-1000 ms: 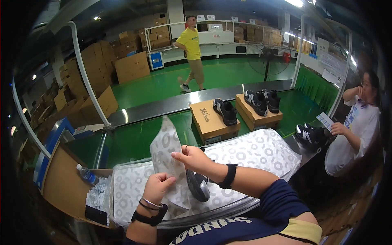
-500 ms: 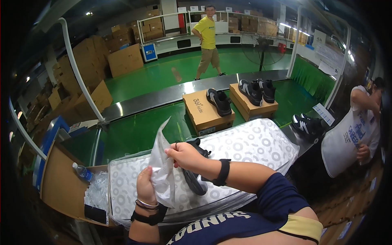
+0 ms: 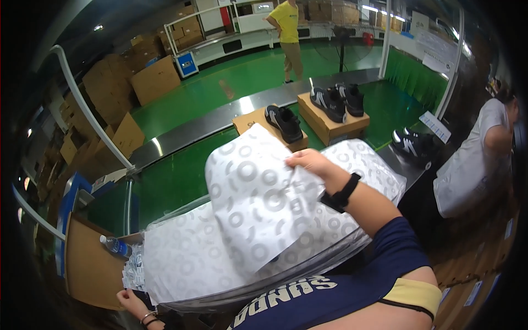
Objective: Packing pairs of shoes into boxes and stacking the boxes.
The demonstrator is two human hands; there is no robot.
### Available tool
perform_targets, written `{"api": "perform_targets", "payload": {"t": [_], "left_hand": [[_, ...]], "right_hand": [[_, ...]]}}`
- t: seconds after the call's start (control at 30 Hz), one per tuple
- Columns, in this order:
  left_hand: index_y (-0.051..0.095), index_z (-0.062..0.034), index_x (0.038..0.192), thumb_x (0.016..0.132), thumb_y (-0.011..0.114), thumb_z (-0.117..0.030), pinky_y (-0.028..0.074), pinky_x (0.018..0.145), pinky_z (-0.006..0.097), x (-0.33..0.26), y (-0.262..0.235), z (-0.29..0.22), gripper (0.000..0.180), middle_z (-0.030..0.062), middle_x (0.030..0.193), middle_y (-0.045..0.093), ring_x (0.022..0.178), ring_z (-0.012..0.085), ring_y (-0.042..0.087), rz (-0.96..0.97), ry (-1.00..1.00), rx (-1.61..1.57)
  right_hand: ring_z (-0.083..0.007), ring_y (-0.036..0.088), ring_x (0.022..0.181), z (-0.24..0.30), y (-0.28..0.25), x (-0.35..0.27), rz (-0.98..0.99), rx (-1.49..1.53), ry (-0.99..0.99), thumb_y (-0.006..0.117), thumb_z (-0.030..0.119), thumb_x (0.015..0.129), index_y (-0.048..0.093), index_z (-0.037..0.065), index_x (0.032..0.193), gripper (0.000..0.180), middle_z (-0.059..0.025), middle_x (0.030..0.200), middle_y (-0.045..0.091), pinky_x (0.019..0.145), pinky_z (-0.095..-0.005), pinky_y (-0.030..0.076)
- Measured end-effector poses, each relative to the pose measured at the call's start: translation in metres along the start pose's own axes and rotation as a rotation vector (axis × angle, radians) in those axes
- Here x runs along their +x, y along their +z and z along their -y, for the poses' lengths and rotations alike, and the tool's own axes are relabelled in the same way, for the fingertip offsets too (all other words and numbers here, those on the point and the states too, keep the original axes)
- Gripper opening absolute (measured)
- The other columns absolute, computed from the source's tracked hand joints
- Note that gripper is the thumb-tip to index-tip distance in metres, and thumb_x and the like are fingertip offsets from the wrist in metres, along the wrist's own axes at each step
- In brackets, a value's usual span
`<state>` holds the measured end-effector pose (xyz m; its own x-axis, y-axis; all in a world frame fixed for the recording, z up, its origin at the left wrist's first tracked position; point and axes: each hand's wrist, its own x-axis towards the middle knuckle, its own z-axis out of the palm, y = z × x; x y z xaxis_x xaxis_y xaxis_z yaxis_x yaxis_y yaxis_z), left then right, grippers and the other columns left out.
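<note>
My right hand (image 3: 309,164) pinches the edge of a sheet of white wrapping paper (image 3: 247,192) printed with grey rings, lifted over the paper stack (image 3: 176,253). The sheet hides the black shoe seen earlier; only a small dark bit shows below its lower edge. At the lower left my left hand (image 3: 131,302) has its fingers drawn together beside a heap of small white packets (image 3: 135,269) in clear plastic. Whatever lies between those fingers is too small to make out.
Beyond the stack, black shoes (image 3: 285,124) rest on cardboard shoe boxes (image 3: 334,127) on a green conveyor belt. More black shoes (image 3: 412,144) stand at right, near a person in grey (image 3: 473,154). A water bottle (image 3: 114,245) lies at left. A person in yellow (image 3: 287,25) stands beyond.
My right hand has moved right, drawing the paper out flat over the shoe. My left hand has let go of the paper and dropped to the packets at lower left.
</note>
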<state>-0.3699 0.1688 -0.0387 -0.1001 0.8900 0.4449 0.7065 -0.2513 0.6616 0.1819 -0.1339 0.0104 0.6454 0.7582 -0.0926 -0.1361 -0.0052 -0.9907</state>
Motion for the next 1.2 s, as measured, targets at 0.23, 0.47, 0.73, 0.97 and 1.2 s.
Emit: {"api": "perform_targets", "payload": {"t": [0.23,0.47,0.73,0.97,1.2], "left_hand": [[0.050,0.0004,0.093,0.082,0.048,-0.005,0.037,0.064,0.020,-0.046,0.014,-0.235,0.013,0.0008,0.081,0.046,0.072,0.0081,0.044,0.566,0.625,-0.518],[0.057,-0.0055,0.102,0.073,0.062,-0.029,0.044,0.078,0.037,-0.153,0.157,-0.412,0.038,0.0156,0.096,0.059,0.090,0.0320,0.055,1.327,1.524,0.125],[0.045,-0.0168,0.122,0.062,0.064,-0.052,0.043,0.084,0.039,-0.254,0.276,-0.427,0.072,0.0147,0.110,0.056,0.102,0.0307,0.053,1.619,1.677,0.825],[0.027,-0.0144,0.130,0.064,0.067,-0.046,0.040,0.087,0.048,-0.281,0.258,-0.437,0.083,0.0308,0.131,0.026,0.110,0.0418,0.045,1.527,1.437,0.798],[0.012,-0.0210,0.136,0.068,0.066,-0.047,0.040,0.088,0.049,-0.286,0.252,-0.459,0.091,0.0230,0.140,0.014,0.115,0.0387,0.041,1.580,1.391,0.949]], "right_hand": [[-0.0172,0.059,0.065,-0.040,-0.087,-0.035,-0.150,0.131,0.225,0.059,0.012,0.078,0.058,-0.003,0.082,0.016,-0.0101,0.079,0.061,0.059,-0.0295,0.049],[-0.0196,0.057,0.068,-0.079,-0.107,-0.057,-0.235,0.134,0.335,0.059,0.014,0.077,0.059,-0.006,0.083,0.021,-0.0104,0.075,0.059,0.060,-0.0321,0.046],[-0.0291,0.059,0.074,-0.063,-0.098,-0.030,-0.046,-1.158,0.134,0.061,0.029,0.070,0.062,0.005,0.075,0.025,-0.0159,0.075,0.062,0.069,-0.0374,0.045],[-0.0300,0.059,0.086,-0.016,-0.096,0.118,-0.536,-0.971,-0.155,0.070,0.029,0.066,0.038,0.000,0.120,0.069,-0.0184,0.087,0.062,0.076,-0.0355,0.045],[-0.0342,0.042,0.113,-0.063,-0.100,0.208,-0.413,-0.754,-0.265,0.073,0.031,0.064,0.048,0.003,0.113,0.061,-0.0239,0.126,0.038,0.094,-0.0352,0.035]]}}
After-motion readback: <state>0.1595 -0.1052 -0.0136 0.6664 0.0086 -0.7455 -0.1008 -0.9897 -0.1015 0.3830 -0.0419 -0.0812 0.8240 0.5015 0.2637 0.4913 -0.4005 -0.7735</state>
